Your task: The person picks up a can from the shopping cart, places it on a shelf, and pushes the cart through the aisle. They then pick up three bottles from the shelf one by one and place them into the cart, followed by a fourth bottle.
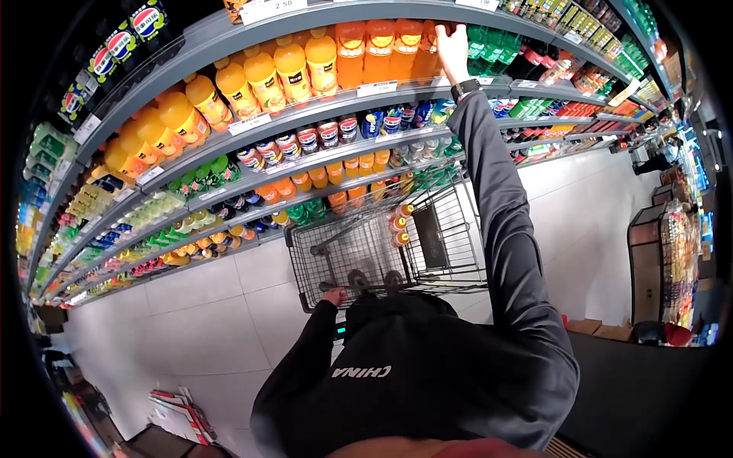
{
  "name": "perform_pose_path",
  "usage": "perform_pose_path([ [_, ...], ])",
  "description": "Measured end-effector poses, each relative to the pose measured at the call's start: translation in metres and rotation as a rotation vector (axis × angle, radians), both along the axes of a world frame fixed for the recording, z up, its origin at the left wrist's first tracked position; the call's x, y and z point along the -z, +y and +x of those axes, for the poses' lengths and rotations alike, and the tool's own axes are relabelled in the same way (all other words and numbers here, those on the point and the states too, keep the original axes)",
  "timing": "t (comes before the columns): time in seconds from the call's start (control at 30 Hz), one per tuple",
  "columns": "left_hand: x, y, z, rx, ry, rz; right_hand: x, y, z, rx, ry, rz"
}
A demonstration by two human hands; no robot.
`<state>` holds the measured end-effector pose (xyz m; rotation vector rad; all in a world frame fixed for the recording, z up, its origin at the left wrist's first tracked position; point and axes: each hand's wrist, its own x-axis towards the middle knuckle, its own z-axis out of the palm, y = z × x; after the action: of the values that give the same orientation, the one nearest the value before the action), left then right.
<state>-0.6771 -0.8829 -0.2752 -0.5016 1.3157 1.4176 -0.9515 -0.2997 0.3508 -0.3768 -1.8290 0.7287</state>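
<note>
My right hand (453, 55) is raised to an upper shelf, its fingers curled at the end of a row of orange soda bottles (379, 52), beside green bottles (491, 47). What lies inside its fingers is hidden. Lower down, my left hand (335, 295) is closed on the near edge of a wire shopping cart (311, 263). Three small bottles with orange caps (399, 224) are inside the cart. Left of the soda, juice bottles with orange contents (290, 70) line the same shelf.
Curved by the lens, the shelving holds cans (307, 140) and more bottles on lower levels. Price tags (250, 124) run along the shelf edges. Pale floor tiles (206, 320) extend left of the cart. A display stand (647, 263) is at right, with red-and-white boxes (182, 414) at lower left.
</note>
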Motion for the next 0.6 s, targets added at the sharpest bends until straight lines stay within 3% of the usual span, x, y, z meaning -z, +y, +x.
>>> perform_pose_path([
  [0.07, -0.001, -0.001, -0.008, -0.005, -0.02, 0.004, 0.002, 0.013, -0.011, 0.039, -0.038, -0.022],
  [0.17, -0.007, 0.005, -0.032, 0.892, 1.339, -0.282, 0.003, 0.031, -0.019, 0.07, -0.193, 0.057],
  [0.2, -0.018, 0.019, -0.044, 0.809, 1.331, -0.373, 0.004, 0.035, -0.019, 0.08, -0.257, 0.102],
  [0.23, -0.027, 0.033, -0.066, 0.895, 1.586, -0.425, 0.01, 0.034, -0.02, 0.088, -0.09, 0.212],
  [0.3, -0.101, 0.093, -0.111, 0.081, 0.596, 0.061, 0.017, 0.045, -0.028, 0.08, -0.094, 0.213],
  [0.37, -0.185, 0.168, -0.16, -0.099, 0.746, 0.237, 0.016, 0.046, -0.025, 0.065, -0.124, 0.209],
  [0.4, -0.202, 0.204, -0.196, -0.092, 0.8, 0.328, 0.018, 0.046, -0.024, 0.055, -0.169, 0.185],
  [0.43, -0.284, 0.232, -0.218, 0.156, 1.18, 0.207, 0.019, 0.048, -0.024, 0.046, -0.213, 0.162],
  [0.5, -0.414, 0.289, -0.243, 0.111, 1.302, 0.613, 0.006, 0.036, -0.017, 0.07, -0.247, 0.185],
  [0.53, -0.483, 0.307, -0.237, 0.094, 1.342, 0.507, 0.007, 0.034, -0.018, 0.077, -0.163, 0.203],
  [0.6, -0.534, 0.347, -0.273, 0.165, 1.437, 0.602, -0.016, 0.014, 0.009, -0.006, -0.25, 0.113],
])
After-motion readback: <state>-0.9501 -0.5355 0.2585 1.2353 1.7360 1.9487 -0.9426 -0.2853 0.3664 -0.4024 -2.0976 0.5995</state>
